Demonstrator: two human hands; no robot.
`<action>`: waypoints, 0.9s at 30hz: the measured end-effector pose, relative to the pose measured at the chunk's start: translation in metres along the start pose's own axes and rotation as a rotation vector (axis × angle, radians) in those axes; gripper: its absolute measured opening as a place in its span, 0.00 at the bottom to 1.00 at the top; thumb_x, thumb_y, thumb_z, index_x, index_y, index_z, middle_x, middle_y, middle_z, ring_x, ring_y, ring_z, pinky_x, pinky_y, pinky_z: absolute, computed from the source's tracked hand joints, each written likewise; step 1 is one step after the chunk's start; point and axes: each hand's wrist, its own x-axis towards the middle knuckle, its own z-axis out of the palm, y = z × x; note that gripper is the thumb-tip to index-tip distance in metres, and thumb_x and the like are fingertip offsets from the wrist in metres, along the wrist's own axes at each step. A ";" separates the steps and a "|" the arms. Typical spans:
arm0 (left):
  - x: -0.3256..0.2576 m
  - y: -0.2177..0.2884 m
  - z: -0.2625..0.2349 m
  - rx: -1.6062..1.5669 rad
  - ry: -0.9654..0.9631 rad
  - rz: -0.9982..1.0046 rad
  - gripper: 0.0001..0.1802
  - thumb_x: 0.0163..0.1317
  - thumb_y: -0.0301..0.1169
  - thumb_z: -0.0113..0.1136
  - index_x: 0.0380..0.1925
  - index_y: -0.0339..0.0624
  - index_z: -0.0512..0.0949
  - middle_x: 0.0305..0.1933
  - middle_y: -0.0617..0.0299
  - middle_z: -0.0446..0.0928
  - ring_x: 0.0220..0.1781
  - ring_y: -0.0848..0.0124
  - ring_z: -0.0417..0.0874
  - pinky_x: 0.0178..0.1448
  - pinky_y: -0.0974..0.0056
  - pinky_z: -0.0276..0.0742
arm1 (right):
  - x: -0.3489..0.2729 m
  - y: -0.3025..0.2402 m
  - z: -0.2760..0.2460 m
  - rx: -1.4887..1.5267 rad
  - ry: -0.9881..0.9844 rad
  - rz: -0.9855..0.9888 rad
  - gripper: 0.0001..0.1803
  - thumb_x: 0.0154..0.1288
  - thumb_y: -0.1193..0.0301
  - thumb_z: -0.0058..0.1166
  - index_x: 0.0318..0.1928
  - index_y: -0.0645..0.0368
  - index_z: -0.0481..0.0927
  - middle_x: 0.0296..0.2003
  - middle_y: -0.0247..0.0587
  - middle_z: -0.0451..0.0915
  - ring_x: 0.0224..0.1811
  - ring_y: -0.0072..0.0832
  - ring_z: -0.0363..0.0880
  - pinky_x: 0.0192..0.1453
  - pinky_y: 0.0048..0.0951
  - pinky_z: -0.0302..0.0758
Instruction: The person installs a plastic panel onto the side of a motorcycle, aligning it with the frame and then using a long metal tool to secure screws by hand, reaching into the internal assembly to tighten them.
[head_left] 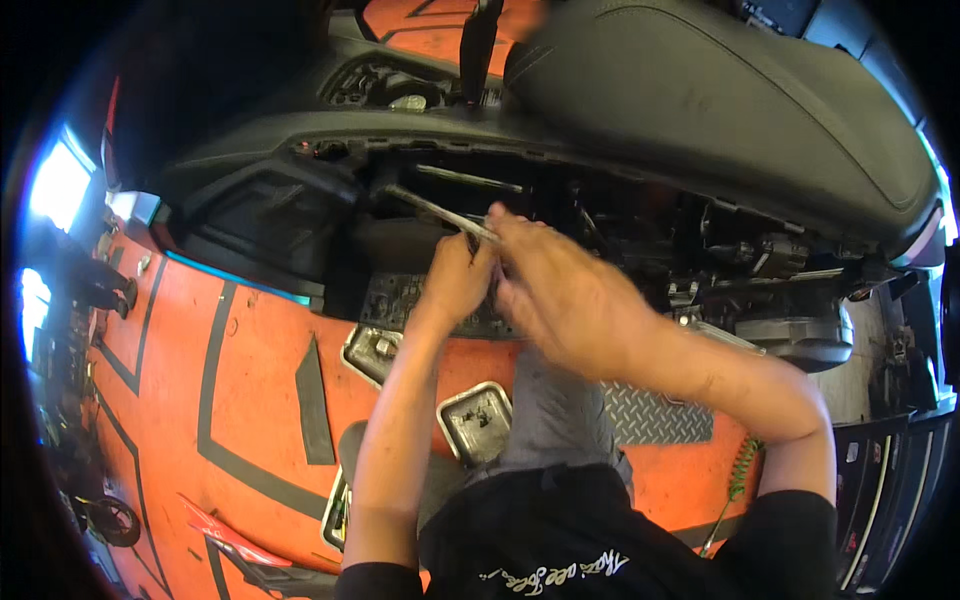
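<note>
Nearest us, 2 steel trays [477,420] sit loose; left hand [458,278] and right hand [560,300] both grasping the long wrench [440,213], which we judge could slip off.

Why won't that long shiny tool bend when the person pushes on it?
The long metal tool looks like a thin, straight steel bar, so it is probably stiff and fairly heavy for its width. Its surface shines, so it may be slippery; both the left hand and right hand seem to grip it.

Left hand [458,280] and right hand [545,290] clenched together
</note>
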 end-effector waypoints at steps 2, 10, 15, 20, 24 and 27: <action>-0.006 -0.029 0.018 0.007 -0.059 -0.170 0.23 0.73 0.40 0.50 0.25 0.33 0.79 0.20 0.50 0.78 0.23 0.58 0.83 0.32 0.56 0.78 | -0.010 -0.035 0.016 -0.198 0.160 -0.230 0.29 0.67 0.65 0.51 0.64 0.72 0.67 0.53 0.60 0.77 0.66 0.42 0.72 0.64 0.50 0.70; -0.020 -0.001 0.010 0.099 -0.246 -0.164 0.16 0.70 0.38 0.54 0.39 0.36 0.82 0.38 0.54 0.85 0.44 0.65 0.86 0.52 0.57 0.78 | 0.113 -0.026 0.076 -0.565 -0.049 -0.322 0.27 0.73 0.54 0.42 0.62 0.57 0.79 0.76 0.39 0.58 0.81 0.46 0.41 0.79 0.58 0.46; -0.025 -0.009 -0.003 -0.147 -0.407 -0.287 0.07 0.59 0.24 0.47 0.33 0.30 0.73 0.24 0.49 0.79 0.29 0.60 0.86 0.37 0.58 0.83 | 0.118 0.027 0.032 -0.222 -0.469 -0.126 0.31 0.76 0.51 0.30 0.56 0.54 0.84 0.68 0.46 0.71 0.81 0.46 0.42 0.79 0.62 0.42; -0.030 -0.037 -0.002 0.006 -0.267 -0.212 0.10 0.63 0.29 0.51 0.35 0.32 0.78 0.26 0.46 0.80 0.30 0.52 0.85 0.39 0.53 0.80 | 0.048 0.035 -0.008 0.235 -0.381 0.148 0.37 0.77 0.47 0.33 0.73 0.62 0.61 0.70 0.64 0.62 0.74 0.59 0.58 0.75 0.50 0.61; -0.017 -0.009 0.003 0.031 -0.320 -0.205 0.17 0.70 0.40 0.53 0.43 0.38 0.83 0.32 0.43 0.83 0.34 0.53 0.86 0.41 0.50 0.79 | -0.004 -0.031 -0.001 0.148 -0.211 -0.214 0.45 0.69 0.51 0.53 0.78 0.53 0.49 0.77 0.66 0.37 0.78 0.69 0.27 0.77 0.65 0.45; -0.017 0.020 0.011 0.160 -0.460 -0.550 0.18 0.70 0.43 0.53 0.46 0.39 0.80 0.38 0.48 0.84 0.37 0.54 0.86 0.42 0.50 0.79 | 0.019 -0.052 0.023 0.106 -0.137 -0.458 0.42 0.64 0.55 0.57 0.76 0.46 0.57 0.78 0.55 0.42 0.81 0.57 0.30 0.78 0.66 0.41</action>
